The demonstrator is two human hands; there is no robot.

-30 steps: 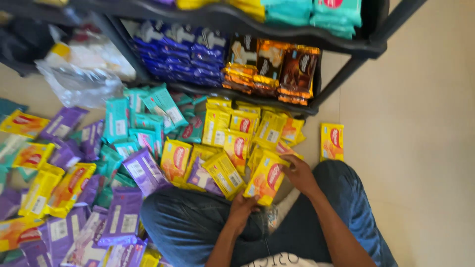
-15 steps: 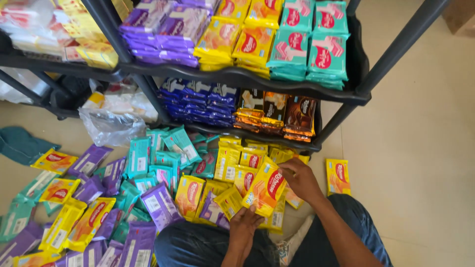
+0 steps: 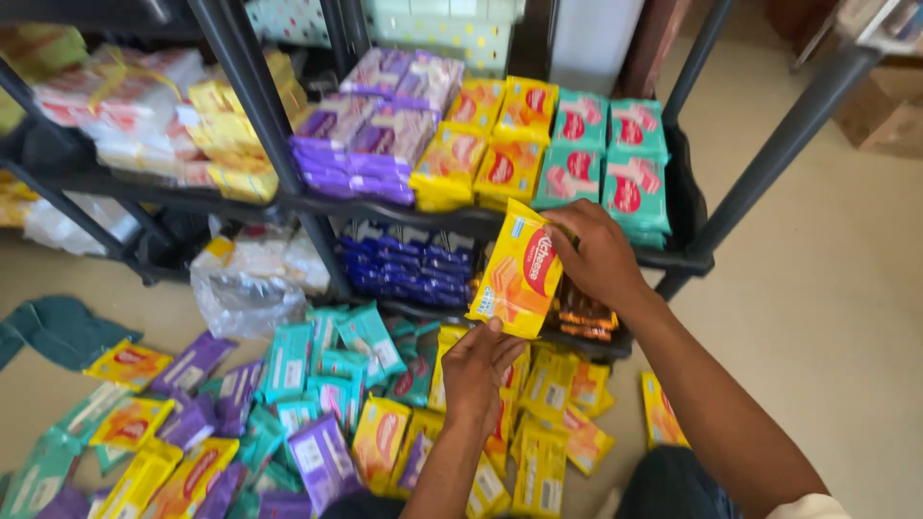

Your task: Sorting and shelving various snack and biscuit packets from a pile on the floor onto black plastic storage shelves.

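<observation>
Item in hand: a stack of yellow packets, held up in front of the black shelf rack, level with its middle shelf. Right hand had its grip closed over the stack's top right edge; left hand supported the lower edge from beneath, fingers closed on it.

Change noted: a second before, the same stack sat low, just above the packets on the floor; it had since been lifted to shelf height, which suggests stocking of the shelf was under way.

On the rack, behind the stack: rows of yellow shelf packets, with teal packets to their right and purple packets to their left. On the lower shelf: dark blue packets and orange-brown packets.

Below the rack: loose floor packets, mixed yellow, teal and purple, spread over the floor; a clear plastic bag under the rack's left part.

Obstruction: the rack's slanted upright crossed left of the stack; the yellow rows already looked full.
</observation>
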